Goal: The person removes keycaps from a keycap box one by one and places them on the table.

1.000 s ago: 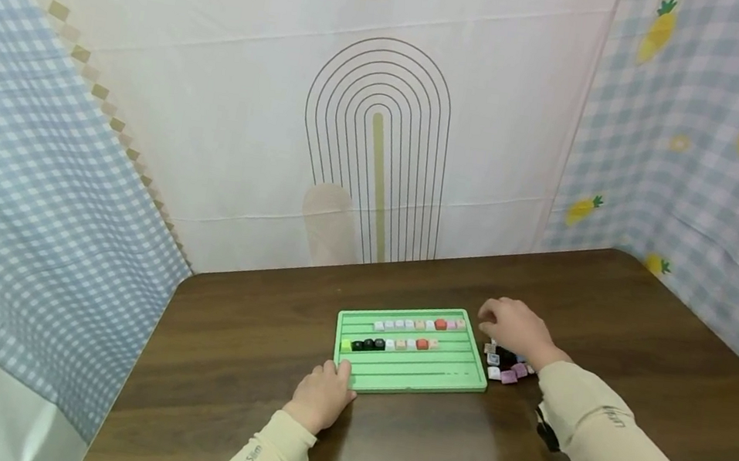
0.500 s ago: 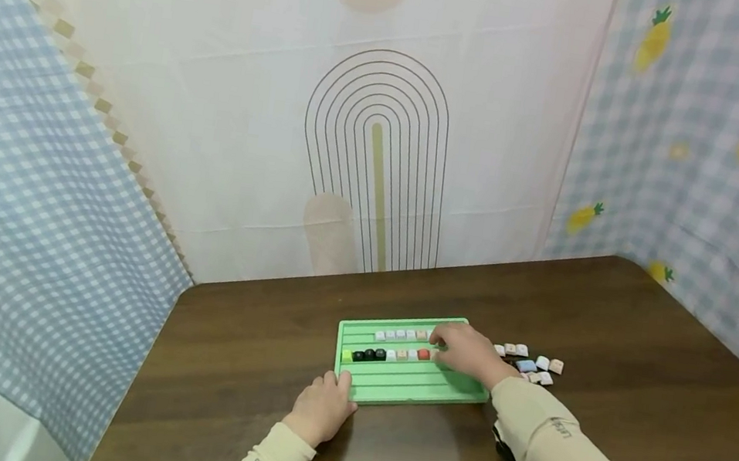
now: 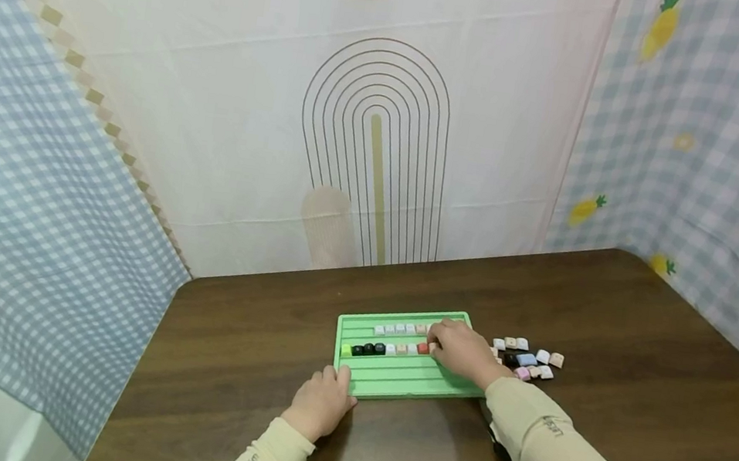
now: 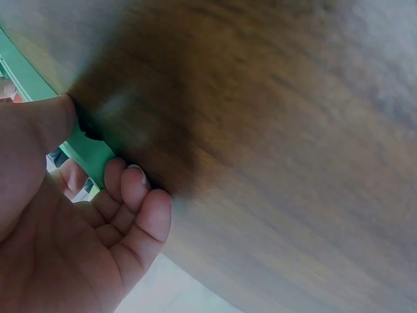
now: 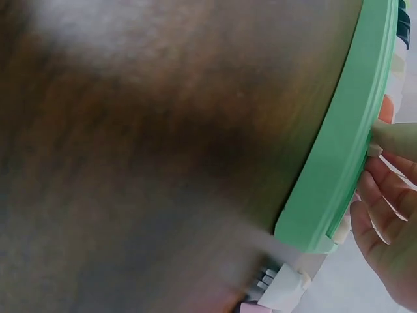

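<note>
A green ridged tray [image 3: 402,381] lies on the table and bears two rows of keycaps. The nearer row runs from a lime keycap [image 3: 346,350] through black ones to pale ones and a red keycap [image 3: 423,348]. My left hand [image 3: 321,402] grips the tray's near left corner, thumb and fingers on its rim in the left wrist view. Over the tray's right part, my right hand [image 3: 462,349] pinches a pale keycap [image 5: 374,150] at the right end of the nearer row. That hand hides the right ends of both rows in the head view.
Several loose keycaps, among them a blue keycap [image 3: 526,359] and a pink keycap [image 3: 522,373], lie on the brown table [image 3: 242,346] just right of the tray. A white patterned cloth [image 3: 243,128] hangs behind the table, with checked cloths at both sides.
My right hand has come left from the loose keycaps to the tray's nearer row, staying about there over the last half second. My left hand keeps its place at the tray corner.
</note>
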{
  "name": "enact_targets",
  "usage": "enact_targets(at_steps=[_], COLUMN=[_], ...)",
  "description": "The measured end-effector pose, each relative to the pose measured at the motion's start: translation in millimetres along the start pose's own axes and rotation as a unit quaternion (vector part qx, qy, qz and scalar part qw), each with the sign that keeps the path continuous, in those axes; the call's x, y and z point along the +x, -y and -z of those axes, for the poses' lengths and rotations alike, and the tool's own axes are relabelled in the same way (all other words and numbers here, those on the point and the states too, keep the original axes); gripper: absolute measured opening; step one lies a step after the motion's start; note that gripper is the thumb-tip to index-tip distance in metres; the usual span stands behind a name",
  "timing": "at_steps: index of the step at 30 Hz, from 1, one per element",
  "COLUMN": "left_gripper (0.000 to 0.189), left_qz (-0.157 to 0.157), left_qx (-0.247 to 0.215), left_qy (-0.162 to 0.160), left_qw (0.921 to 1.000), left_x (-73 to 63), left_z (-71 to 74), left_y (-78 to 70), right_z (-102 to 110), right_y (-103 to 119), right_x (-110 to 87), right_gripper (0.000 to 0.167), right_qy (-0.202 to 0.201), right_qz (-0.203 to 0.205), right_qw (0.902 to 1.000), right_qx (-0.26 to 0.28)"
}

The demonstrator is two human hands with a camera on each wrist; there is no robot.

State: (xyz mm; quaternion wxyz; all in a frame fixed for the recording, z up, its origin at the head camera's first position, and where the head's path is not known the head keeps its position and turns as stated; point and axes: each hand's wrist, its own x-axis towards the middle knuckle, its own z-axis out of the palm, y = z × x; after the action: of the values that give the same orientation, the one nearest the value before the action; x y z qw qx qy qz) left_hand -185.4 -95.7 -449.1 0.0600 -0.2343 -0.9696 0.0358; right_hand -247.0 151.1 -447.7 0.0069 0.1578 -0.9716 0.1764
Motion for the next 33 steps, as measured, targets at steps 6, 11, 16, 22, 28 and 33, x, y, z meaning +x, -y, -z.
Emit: enact_targets(at_steps=[6, 11, 16, 22, 28, 33], left_gripper=[0.039, 0.039, 0.039, 0.040, 0.038, 0.038], left_qz=[0.003, 0.010, 0.014, 0.014, 0.017, 0.020], left_qx=[-0.006, -0.012, -0.008, -0.007, -0.031, -0.044], left_qy=[0.003, 0.023, 0.023, 0.030, 0.047, 0.050], left_qw=[1.0000, 0.9996, 0.9996, 0.9994, 0.9983, 0.9975], left_x=[-0.4, -0.5, -0.3, -0.4, 1.3, 1.4], left_z=[0.5, 0.8, 1.6, 3.6, 6.7, 8.9], left_y=[-2.3, -4.2, -4.8, -3.3, -1.7, -2.9], right_z=[-1, 2, 21, 47, 63, 70], right_y=[0, -2, -7, -25, -56, -88], right_x=[-2.5, -6.0, -7.3, -12.9, -23.3, -36.1], right_gripper=[0.005, 0.011, 0.016, 0.021, 0.023, 0.024], right_qy=[-0.006, -0.018, -0.037, -0.051, -0.061, -0.050], right_qz=[0.000, 0.000, -0.012, -0.042, -0.070, -0.113], right_qw=[0.9999, 0.9997, 0.9992, 0.9977, 0.9951, 0.9920], right_qx=[-0.015, -0.019, -0.002, 0.018, 0.034, 0.026])
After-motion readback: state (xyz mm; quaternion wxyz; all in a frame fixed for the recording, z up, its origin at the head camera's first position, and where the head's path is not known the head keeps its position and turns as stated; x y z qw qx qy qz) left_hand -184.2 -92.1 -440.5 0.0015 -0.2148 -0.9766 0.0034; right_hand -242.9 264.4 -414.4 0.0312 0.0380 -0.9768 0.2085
